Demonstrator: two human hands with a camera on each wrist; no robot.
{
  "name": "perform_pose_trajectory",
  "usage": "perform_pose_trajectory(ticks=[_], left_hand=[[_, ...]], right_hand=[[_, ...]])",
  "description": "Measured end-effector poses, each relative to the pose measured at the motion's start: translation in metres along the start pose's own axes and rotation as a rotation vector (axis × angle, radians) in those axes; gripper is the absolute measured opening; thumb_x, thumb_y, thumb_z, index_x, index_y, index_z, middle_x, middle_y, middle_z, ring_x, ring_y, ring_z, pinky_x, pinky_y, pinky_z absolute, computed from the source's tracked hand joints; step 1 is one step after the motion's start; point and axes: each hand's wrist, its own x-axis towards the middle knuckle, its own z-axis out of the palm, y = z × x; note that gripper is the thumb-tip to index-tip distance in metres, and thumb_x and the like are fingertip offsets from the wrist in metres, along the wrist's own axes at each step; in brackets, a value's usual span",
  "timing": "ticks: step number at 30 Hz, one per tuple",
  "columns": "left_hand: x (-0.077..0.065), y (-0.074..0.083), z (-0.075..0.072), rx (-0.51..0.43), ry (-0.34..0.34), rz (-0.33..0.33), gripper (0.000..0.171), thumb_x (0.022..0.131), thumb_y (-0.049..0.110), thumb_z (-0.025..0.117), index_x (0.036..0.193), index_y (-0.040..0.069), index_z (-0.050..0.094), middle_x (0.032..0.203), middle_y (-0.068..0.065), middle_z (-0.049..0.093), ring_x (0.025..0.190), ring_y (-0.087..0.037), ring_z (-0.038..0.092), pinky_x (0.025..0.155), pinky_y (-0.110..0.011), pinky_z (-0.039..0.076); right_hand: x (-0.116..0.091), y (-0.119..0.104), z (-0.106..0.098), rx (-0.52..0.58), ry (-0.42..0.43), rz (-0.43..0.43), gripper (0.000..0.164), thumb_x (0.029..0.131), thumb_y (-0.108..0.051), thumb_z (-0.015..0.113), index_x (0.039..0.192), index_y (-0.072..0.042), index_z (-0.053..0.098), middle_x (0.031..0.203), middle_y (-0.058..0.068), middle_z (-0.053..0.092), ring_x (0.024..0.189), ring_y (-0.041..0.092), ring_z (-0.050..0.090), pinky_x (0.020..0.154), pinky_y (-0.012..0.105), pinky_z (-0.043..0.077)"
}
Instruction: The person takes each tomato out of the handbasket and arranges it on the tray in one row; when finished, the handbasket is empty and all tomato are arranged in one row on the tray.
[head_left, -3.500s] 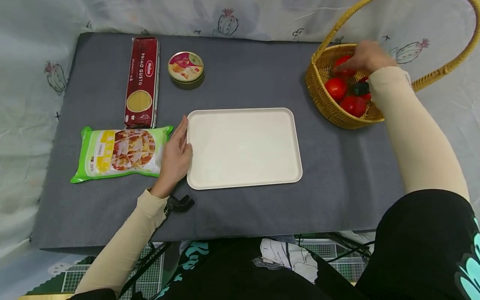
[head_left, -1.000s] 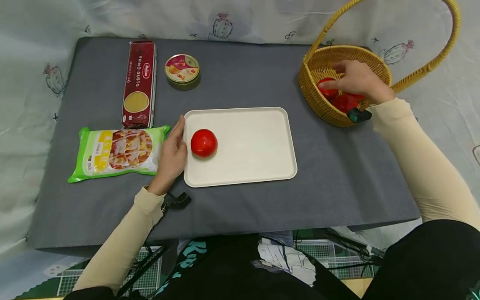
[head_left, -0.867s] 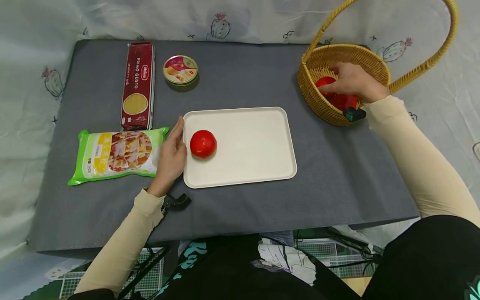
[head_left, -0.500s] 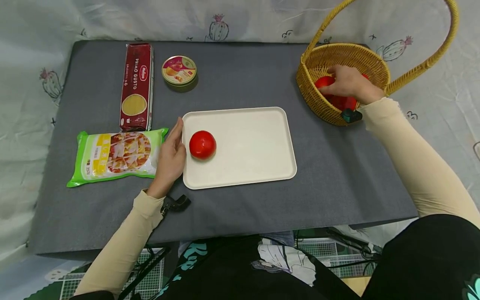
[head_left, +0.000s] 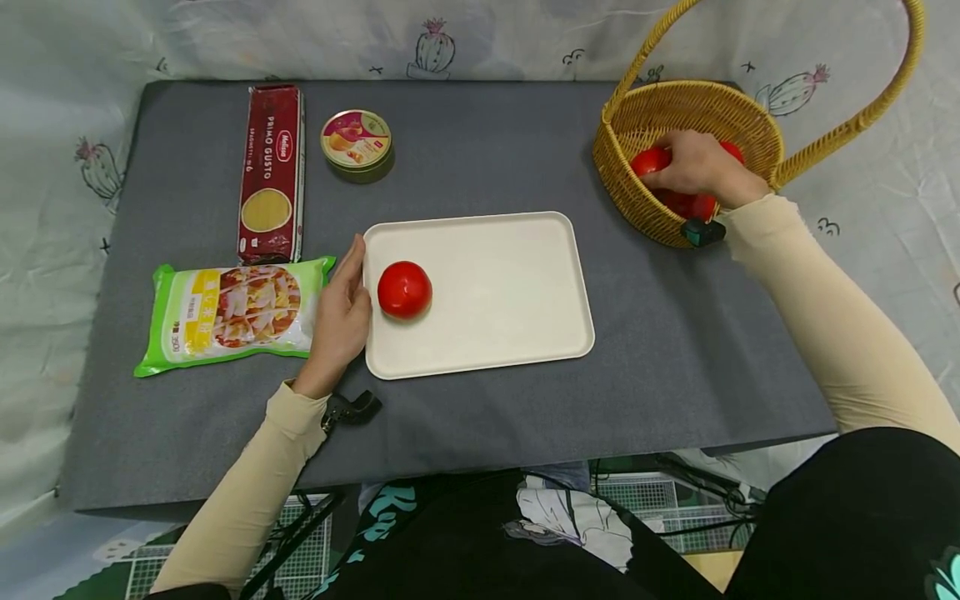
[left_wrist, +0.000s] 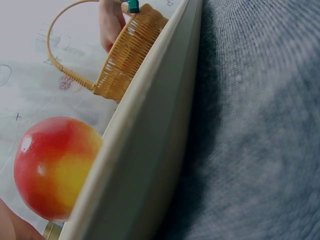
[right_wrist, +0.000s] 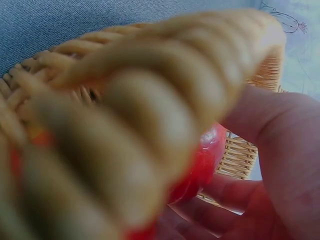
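Touching the tray (head_left: 510,287) at its left edge, left hand (head_left: 347,321) lies straight by placed fruit (head_left: 405,291); right hand (head_left: 699,169) grips unplaced fruit (head_left: 648,161) in basket (head_left: 633,196).

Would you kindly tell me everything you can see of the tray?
The tray is an off-white rectangle with rounded corners, a smooth face and a low raised rim; it looks like plastic, though that is uncertain. It lies upright on the gray cloth, its long sides running left to right. The left hand rests against its left edge, and a red-and-yellow fruit sits near that end.
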Motion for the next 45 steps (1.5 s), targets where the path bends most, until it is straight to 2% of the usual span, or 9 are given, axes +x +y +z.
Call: perform_pose_trajectory(ticks=[7, 12, 16, 20, 25, 30, 37, 41, 45], left_hand=[[-0.001, -0.001, -0.001, -0.001, 0.005, 0.001, 0.062, 0.101, -0.02, 0.036, 0.162, -0.008, 0.032, 0.172, -0.017, 0.027, 0.158, -0.029, 0.026, 0.126, -0.037, 0.027], [-0.001, -0.002, -0.003, 0.007, 0.006, 0.004, 0.062, 0.101, -0.02, 0.036, 0.162, -0.008, 0.032, 0.172, -0.018, 0.027, 0.158, -0.03, 0.026, 0.126, -0.038, 0.027], [-0.002, -0.002, -0.005, -0.001, 0.005, 0.006, 0.062, 0.101, -0.02, 0.036, 0.162, -0.008, 0.032, 0.172, -0.017, 0.027, 0.158, -0.027, 0.026, 0.126, -0.036, 0.027], [-0.004, 0.0, -0.007, 0.004, 0.005, 0.001, 0.061, 0.102, -0.019, 0.037, 0.162, -0.007, 0.033, 0.172, -0.016, 0.028, 0.158, -0.024, 0.027, 0.125, -0.034, 0.027], [-0.004, 0.001, -0.007, 0.0, 0.003, -0.004, 0.061, 0.102, -0.019, 0.037, 0.162, -0.006, 0.033, 0.172, -0.015, 0.028, 0.158, -0.024, 0.027, 0.125, -0.035, 0.028], [-0.002, -0.001, -0.004, -0.01, -0.002, 0.002, 0.061, 0.102, -0.019, 0.037, 0.162, -0.006, 0.034, 0.172, -0.016, 0.028, 0.158, -0.022, 0.027, 0.125, -0.032, 0.027], [0.0, -0.007, 0.001, -0.018, 0.007, 0.02, 0.062, 0.1, -0.022, 0.035, 0.16, -0.008, 0.034, 0.171, -0.02, 0.029, 0.158, -0.026, 0.027, 0.126, -0.033, 0.027], [-0.001, 0.001, 0.004, 0.013, 0.013, 0.019, 0.061, 0.099, -0.022, 0.033, 0.159, -0.012, 0.033, 0.17, -0.024, 0.028, 0.158, -0.029, 0.026, 0.126, -0.034, 0.026], [-0.003, 0.013, 0.004, 0.036, 0.015, 0.026, 0.059, 0.098, -0.024, 0.033, 0.157, -0.017, 0.032, 0.169, -0.03, 0.027, 0.158, -0.036, 0.025, 0.127, -0.038, 0.025]], right_hand=[[-0.005, -0.006, -0.006, 0.031, 0.005, 0.025, 0.084, 0.101, -0.044, 0.065, 0.154, 0.015, 0.038, 0.141, 0.038, 0.048, 0.121, 0.052, 0.051, 0.096, 0.062, 0.051], [-0.023, -0.018, -0.02, 0.065, 0.076, 0.022, 0.096, 0.098, -0.051, 0.07, 0.161, 0.011, 0.031, 0.144, 0.035, 0.049, 0.122, 0.049, 0.05, 0.09, 0.054, 0.052], [-0.045, -0.044, -0.031, 0.076, 0.174, -0.037, 0.094, 0.097, -0.048, 0.073, 0.165, 0.002, 0.032, 0.15, 0.033, 0.048, 0.126, 0.049, 0.046, 0.093, 0.058, 0.048], [-0.07, -0.083, -0.029, 0.085, 0.254, -0.164, 0.086, 0.096, -0.039, 0.078, 0.164, -0.004, 0.039, 0.151, 0.028, 0.052, 0.129, 0.046, 0.049, 0.102, 0.065, 0.049], [-0.091, -0.132, 0.004, 0.108, 0.266, -0.4, 0.081, 0.091, -0.027, 0.087, 0.157, -0.002, 0.049, 0.149, 0.02, 0.057, 0.124, 0.039, 0.058, 0.106, 0.057, 0.051], [-0.09, -0.169, 0.059, 0.122, 0.152, -0.552, 0.079, 0.089, -0.026, 0.088, 0.155, -0.002, 0.052, 0.148, 0.016, 0.06, 0.128, 0.033, 0.059, 0.109, 0.05, 0.051], [-0.074, -0.202, 0.123, 0.108, 0.04, -0.587, 0.079, 0.091, -0.03, 0.084, 0.158, -0.006, 0.05, 0.146, 0.013, 0.059, 0.131, 0.028, 0.057, 0.104, 0.048, 0.054], [-0.071, -0.207, 0.137, 0.097, 0.021, -0.574, 0.078, 0.091, -0.029, 0.083, 0.159, -0.01, 0.049, 0.146, 0.011, 0.059, 0.13, 0.027, 0.056, 0.095, 0.052, 0.057], [-0.07, -0.207, 0.143, 0.101, 0.017, -0.578, 0.079, 0.091, -0.029, 0.083, 0.159, -0.01, 0.048, 0.147, 0.01, 0.057, 0.132, 0.027, 0.055, 0.096, 0.051, 0.057]])
